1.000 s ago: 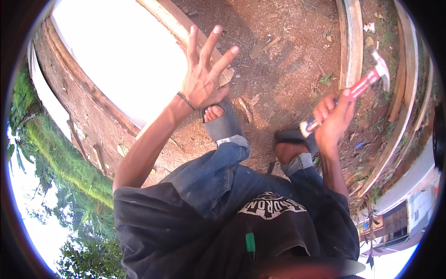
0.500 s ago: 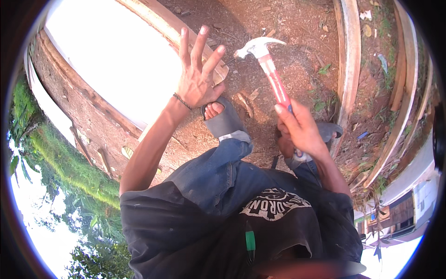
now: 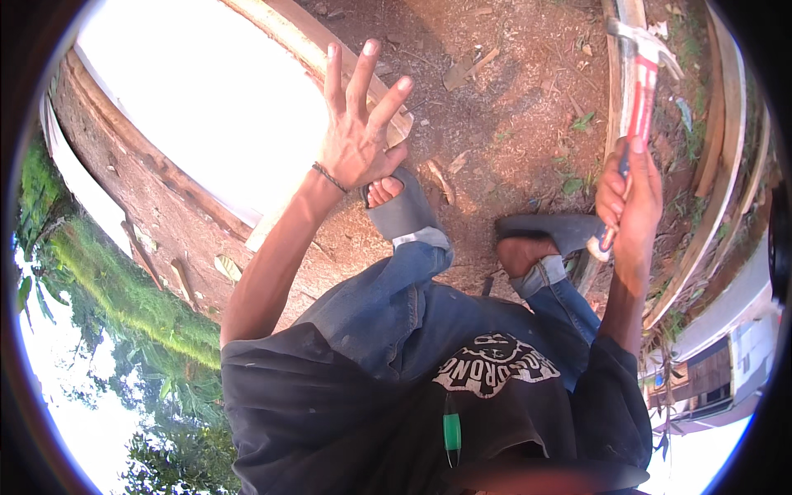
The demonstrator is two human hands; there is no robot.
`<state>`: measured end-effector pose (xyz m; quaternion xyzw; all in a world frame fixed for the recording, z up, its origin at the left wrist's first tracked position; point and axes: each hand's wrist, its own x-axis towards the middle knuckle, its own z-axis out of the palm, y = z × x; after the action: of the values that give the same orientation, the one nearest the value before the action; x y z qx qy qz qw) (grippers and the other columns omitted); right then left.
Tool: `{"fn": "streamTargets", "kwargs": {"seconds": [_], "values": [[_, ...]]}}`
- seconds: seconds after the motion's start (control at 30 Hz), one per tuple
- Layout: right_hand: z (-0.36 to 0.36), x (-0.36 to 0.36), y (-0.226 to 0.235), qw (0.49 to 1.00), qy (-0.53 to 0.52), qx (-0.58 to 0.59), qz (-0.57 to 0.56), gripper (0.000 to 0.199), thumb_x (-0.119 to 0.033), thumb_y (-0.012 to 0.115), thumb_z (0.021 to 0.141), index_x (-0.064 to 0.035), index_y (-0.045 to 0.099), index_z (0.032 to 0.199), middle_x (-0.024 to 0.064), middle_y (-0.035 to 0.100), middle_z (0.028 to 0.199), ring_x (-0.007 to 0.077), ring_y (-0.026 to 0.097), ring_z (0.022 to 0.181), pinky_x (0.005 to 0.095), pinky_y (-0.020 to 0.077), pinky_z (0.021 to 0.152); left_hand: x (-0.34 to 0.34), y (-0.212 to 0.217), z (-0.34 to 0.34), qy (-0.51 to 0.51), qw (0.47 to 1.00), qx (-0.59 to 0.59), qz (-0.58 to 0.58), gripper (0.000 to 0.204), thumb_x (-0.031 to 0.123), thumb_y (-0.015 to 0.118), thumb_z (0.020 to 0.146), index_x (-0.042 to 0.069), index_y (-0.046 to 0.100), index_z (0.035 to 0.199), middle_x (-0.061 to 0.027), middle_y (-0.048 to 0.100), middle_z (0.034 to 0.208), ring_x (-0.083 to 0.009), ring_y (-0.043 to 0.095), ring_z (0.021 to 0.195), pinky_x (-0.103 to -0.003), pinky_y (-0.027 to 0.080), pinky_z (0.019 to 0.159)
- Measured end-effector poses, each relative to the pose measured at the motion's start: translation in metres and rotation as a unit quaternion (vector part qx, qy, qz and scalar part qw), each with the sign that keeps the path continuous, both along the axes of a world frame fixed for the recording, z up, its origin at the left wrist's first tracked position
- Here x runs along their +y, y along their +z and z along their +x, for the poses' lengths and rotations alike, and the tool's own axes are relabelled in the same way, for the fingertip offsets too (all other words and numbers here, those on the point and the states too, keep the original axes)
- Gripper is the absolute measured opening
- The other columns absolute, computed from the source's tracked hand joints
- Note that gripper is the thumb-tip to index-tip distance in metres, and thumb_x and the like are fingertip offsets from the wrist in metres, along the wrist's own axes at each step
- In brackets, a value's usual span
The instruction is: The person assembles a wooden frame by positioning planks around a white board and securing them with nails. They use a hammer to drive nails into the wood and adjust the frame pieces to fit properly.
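Note:
My right hand (image 3: pixel 632 191) is wrapped round the handle of a claw hammer (image 3: pixel 642 99), held out to the right with its metal head up and away from me. Spread fingers show on my left hand (image 3: pixel 360 132), which rests at the near end of a wooden frame (image 3: pixel 289 29). A very bright white panel (image 3: pixel 206 99) lies within that frame. The left palm and whatever is under it are hidden. My left foot in a grey slide sandal (image 3: pixel 402 210) stands just below that hand.
Reddish soil (image 3: pixel 495 124) with wood chips lies between my feet. Long boards (image 3: pixel 624 82) run along the right side, with another curved plank (image 3: pixel 726 140) beyond. At the left are a grassy bank (image 3: pixel 132 289) and a dry leaf (image 3: pixel 228 268). A building stands at the lower right.
My right hand has swung the hammer to the right, away from the wooden frame's corner and over the boards. The left hand stays nearly where it was.

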<state>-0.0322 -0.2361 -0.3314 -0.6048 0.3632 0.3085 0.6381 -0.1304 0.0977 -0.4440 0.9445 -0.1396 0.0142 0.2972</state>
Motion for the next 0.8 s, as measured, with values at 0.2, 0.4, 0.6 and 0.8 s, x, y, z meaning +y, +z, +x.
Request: {"fn": "streamTargets", "kwargs": {"seconds": [0.2,0.4,0.6,0.8], "values": [[-0.071,0.049,-0.003,0.999,-0.021,0.024,0.038,0.026,-0.030,0.052,0.109,-0.0087,0.048,0.095,-0.0025,0.043,0.065,0.0054,0.041,0.052,0.0232,0.0305,0.042,-0.006,0.004,0.003,-0.007,1.000,0.011,-0.007,0.129,0.014,0.081,0.056,0.035,0.013,0.163,-0.0259,0.010,0.168,-0.0599,0.004,0.150,-0.073,0.020,0.118],[-0.021,-0.009,0.008,0.997,-0.068,-0.001,0.024,0.028,-0.034,0.051,0.110,-0.0094,0.048,0.096,-0.0026,0.040,0.064,0.0038,0.037,0.047,0.0231,0.0290,0.038,0.002,-0.003,-0.001,-0.001,1.000,-0.016,-0.005,0.130,0.015,0.081,0.058,0.035,0.009,0.164,-0.0262,0.009,0.168,-0.0617,0.001,0.150,-0.075,0.021,0.116],[-0.090,0.058,-0.009,0.998,0.027,0.037,0.032,0.024,-0.028,0.054,0.108,-0.0083,0.048,0.098,-0.0005,0.045,0.066,0.0064,0.040,0.050,0.0244,0.0322,0.042,0.002,-0.007,0.001,-0.009,1.000,-0.007,0.011,0.134,0.016,0.082,0.056,0.037,0.006,0.165,-0.0263,0.004,0.169,-0.0614,0.001,0.150,-0.073,0.021,0.117],[-0.013,-0.014,0.005,0.993,-0.099,-0.062,0.010,0.031,-0.039,0.050,0.109,-0.0095,0.051,0.101,-0.0044,0.040,0.064,0.0026,0.035,0.046,0.0203,0.0291,0.038,0.004,-0.001,-0.006,-0.003,1.000,-0.007,-0.004,0.133,0.015,0.083,0.057,0.034,0.008,0.165,-0.0273,0.006,0.169,-0.0623,0.002,0.150,-0.073,0.021,0.117]]}}
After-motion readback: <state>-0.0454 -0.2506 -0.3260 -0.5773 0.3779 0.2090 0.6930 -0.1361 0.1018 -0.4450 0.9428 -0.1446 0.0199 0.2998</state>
